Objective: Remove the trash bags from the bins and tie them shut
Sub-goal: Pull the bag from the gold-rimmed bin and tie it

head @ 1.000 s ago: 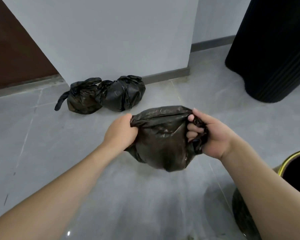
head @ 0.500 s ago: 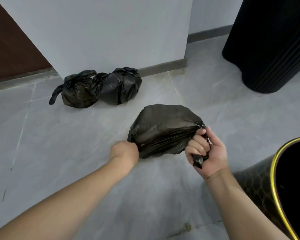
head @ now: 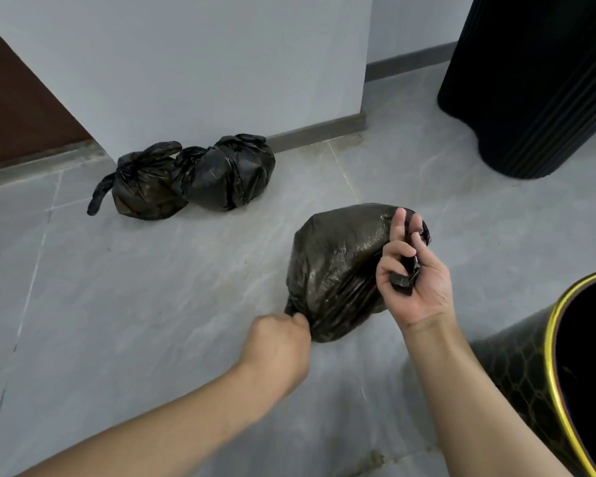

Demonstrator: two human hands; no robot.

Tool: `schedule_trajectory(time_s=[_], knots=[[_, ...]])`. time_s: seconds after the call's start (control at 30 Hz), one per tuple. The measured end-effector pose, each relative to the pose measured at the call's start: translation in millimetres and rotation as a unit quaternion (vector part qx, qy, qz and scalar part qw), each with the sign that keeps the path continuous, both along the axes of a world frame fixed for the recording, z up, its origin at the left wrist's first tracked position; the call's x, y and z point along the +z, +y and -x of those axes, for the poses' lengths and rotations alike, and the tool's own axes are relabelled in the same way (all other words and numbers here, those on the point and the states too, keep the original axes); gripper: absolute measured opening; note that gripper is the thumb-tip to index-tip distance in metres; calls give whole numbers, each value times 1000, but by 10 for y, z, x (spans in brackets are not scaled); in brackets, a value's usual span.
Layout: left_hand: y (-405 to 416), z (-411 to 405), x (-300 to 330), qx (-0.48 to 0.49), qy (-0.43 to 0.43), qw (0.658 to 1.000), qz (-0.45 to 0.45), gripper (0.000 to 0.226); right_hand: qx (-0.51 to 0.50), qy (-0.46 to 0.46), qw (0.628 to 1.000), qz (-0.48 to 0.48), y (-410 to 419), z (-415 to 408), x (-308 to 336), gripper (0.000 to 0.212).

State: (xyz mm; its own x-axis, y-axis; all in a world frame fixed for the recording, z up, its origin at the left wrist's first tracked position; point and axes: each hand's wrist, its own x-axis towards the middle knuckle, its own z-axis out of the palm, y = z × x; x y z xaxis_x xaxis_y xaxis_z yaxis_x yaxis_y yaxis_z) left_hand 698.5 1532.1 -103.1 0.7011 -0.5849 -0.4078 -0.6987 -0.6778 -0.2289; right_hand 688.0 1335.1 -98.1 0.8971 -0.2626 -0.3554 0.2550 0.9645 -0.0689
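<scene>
A black trash bag (head: 338,266), out of its bin at 3 o'clock on the floor (head: 152,287), is stretched between 2 hands: the left hand (head: 279,339) grips one gathered corner, the right hand (head: 412,270) the other, seemingly ready for knotting. 2 tied bags (head: 190,179) wait at 11 o'clock.

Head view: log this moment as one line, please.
left hand: grips bag corner | right hand: holds other twisted end | black trash bag: untied | two tied bags: by wall

Three black trash bags (head: 338,266) (head: 141,187) (head: 227,177), two bins (head: 530,84) (head: 558,366), the nearer only partly in view, and two hands (head: 279,342) (head: 413,273).
</scene>
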Motion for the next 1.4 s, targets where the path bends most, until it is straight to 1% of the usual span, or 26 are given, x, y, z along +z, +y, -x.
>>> schedule_trajectory(time_s=[0.1,0.17,0.23,0.27,0.3,0.33,0.4,0.47,0.57,0.6,0.67,0.7,0.73,0.83,0.87,0.93,1.0,1.07,1.13,1.17,1.2,1.27,1.3,1.33,1.4], knots=[[62,132,68,-62,18,997,53,23,6,64,995,75,-22,-30,6,27],[151,120,87,-97,35,992,74,22,8,109,982,151,-29,-46,-3,29],[215,70,100,-144,61,983,100,9,17,136,967,216,2,-57,-13,28],[248,51,84,-171,59,975,129,7,27,145,959,242,33,-57,-11,28],[284,50,66,-189,59,968,155,11,38,152,952,262,68,-51,-10,27],[319,54,84,-196,56,961,189,13,45,156,947,276,102,-42,-9,27],[373,55,207,-181,49,950,250,9,50,155,940,300,149,-11,-9,27],[431,21,322,-170,36,943,285,12,55,165,925,337,149,25,-18,27],[470,-119,436,-185,38,933,307,17,84,177,890,413,156,55,-52,29],[463,-179,467,-193,30,930,312,17,103,178,871,447,181,64,-60,31],[424,-311,545,-191,6,933,304,19,143,175,833,504,257,79,-57,32],[405,-385,586,-184,-9,937,296,19,160,174,823,518,290,86,-52,32],[388,-460,628,-175,-19,942,287,20,175,173,820,518,318,91,-39,32],[320,-650,781,-138,-21,952,271,22,226,174,828,483,347,116,-35,30],[295,-695,822,-125,-8,954,274,24,245,171,826,478,344,131,-37,30],[242,-748,871,-92,48,953,285,29,278,151,824,469,330,166,-30,29],[206,-790,873,-59,99,952,283,32,308,123,817,471,314,201,-3,33],[189,-819,849,-48,111,953,278,33,332,107,789,505,299,218,2,42],[187,-836,811,-41,108,952,285,31,347,107,751,551,287,209,-25,43],[186,-837,788,-42,102,950,291,29,350,108,732,574,277,207,-47,38],[186,-839,761,-57,88,950,295,28,348,111,711,601,266,203,-73,28],[186,-855,696,-105,48,949,292,26,345,123,655,660,231,189,-121,7],[182,-866,672,-116,38,948,295,26,352,134,629,680,212,185,-132,6],[173,-875,653,-116,38,946,301,25,359,144,611,691,196,181,-130,9],[134,-887,636,-97,58,938,326,21,367,158,569,719,163,161,-110,12]])
